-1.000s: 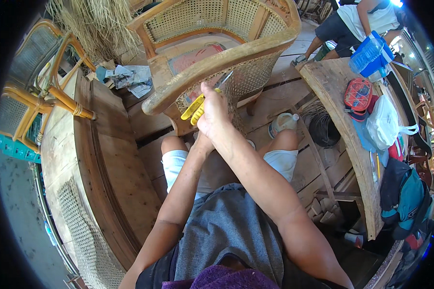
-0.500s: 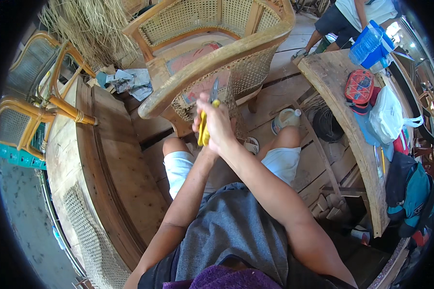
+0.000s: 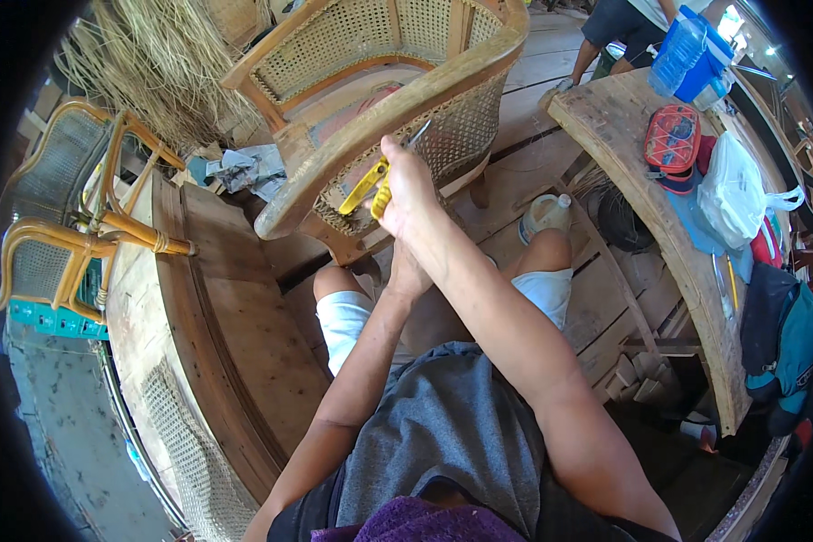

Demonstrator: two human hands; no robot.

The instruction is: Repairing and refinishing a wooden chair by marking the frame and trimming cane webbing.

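My right hand grips a pair of snips with yellow handles. The handles stand apart, and a slim metal blade points up and away from me. My left hand is lower, just under my right wrist, its fingers mostly hidden, so what it holds does not show. Both hands are before the outer side of a wooden armchair with woven cane panels. The blade overlaps the cane webbing below the curved top rail; whether it touches is unclear.
At left, a wooden cabinet carries loose cane webbing and rattan chairs. A workbench at right holds a red pouch, white plastic bag and blue container. Another person stands beyond. A white tub sits on the floor.
My right hand has turned, and the snips' handles have spread apart. My left hand has dropped lower behind the right wrist. The view has shifted slightly.
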